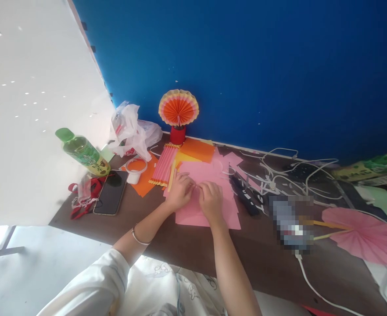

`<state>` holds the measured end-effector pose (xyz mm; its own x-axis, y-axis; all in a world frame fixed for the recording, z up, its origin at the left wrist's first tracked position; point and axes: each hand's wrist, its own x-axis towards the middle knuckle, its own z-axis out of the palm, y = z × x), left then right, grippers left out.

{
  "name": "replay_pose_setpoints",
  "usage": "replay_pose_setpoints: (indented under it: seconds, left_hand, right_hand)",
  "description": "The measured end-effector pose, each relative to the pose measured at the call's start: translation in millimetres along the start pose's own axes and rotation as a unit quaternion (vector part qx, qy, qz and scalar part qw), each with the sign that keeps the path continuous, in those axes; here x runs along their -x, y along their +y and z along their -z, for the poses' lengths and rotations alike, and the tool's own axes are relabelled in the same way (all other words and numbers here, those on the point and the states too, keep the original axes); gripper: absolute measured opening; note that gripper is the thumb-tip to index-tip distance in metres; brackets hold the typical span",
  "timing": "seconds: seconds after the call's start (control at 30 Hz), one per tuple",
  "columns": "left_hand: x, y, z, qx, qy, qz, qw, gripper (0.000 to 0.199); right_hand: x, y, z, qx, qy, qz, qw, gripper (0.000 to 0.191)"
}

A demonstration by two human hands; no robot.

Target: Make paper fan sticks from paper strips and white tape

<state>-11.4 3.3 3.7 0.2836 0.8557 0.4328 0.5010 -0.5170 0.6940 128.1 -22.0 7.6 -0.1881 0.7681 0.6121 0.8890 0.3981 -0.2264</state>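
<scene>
Over a stack of pink paper (193,215), my left hand (180,189) and my right hand (210,198) meet with their fingertips pinched close together. Whatever lies between the fingertips is too small to make out. A narrow yellow paper strip (172,175) lies just beside my left fingers. Behind that hand is a pleated pink sheet (165,163) with yellow and orange edges. Orange paper (198,150) and yellow paper (182,158) lie beyond my hands. Close to my right hand are dark-handled scissors or a similar black tool (246,199), partly covered by white scraps.
A round pleated fan (178,109) stands on a red base by the blue wall. Leftward are a roll of tape (136,166), a phone (111,193), a green bottle (83,151) and plastic bags (126,127). White cables (307,180) and a pink fan (366,235) lie rightward.
</scene>
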Motion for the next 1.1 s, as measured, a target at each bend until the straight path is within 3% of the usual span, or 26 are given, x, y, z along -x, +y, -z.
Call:
replay_pose_setpoints:
  seconds: [0.23, 0.43, 0.53, 0.6, 0.73, 0.9, 1.0, 1.1]
  left_hand:
    - [0, 13, -6.5, 0.199, 0.022, 0.125, 0.972, 0.014]
    - [0, 14, -12.8, 0.346, 0.017, 0.190, 0.919, 0.020]
    - [-1, 5, -11.3, 0.368, 0.047, 0.232, 0.899, 0.021]
    - [-2, 0, -9.5, 0.369, 0.061, 0.240, 0.896, 0.021]
    - [-1, -2, -10.4, 0.334, 0.046, 0.172, 0.926, 0.022]
    - [6, 5, -19.6, 0.224, -0.043, -0.022, 0.973, 0.021]
    - [11, 9, -22.7, 0.148, -0.121, -0.125, 0.974, 0.019]
    - [13, 10, -22.5, 0.114, -0.147, -0.142, 0.972, 0.018]
  right_hand:
    - [2, -7, -4, 0.025, 0.151, 0.005, 0.988, 0.009]
    - [5, -3, -3, 0.021, 0.168, 0.015, 0.986, 0.011]
    - [0, 0, 10, 0.004, 0.276, -0.055, 0.960, 0.012]
    - [-3, 5, 23, -0.020, 0.333, -0.171, 0.927, 0.014]
    - [8, 37, 46, -0.111, 0.221, -0.292, 0.924, 0.022]
    - [45, 110, 74, -0.141, -0.009, -0.431, 0.891, 0.030]
    - [57, 136, 89, -0.125, -0.049, -0.447, 0.884, 0.028]
    - [58, 142, 96, -0.115, -0.077, -0.440, 0.887, 0.026]
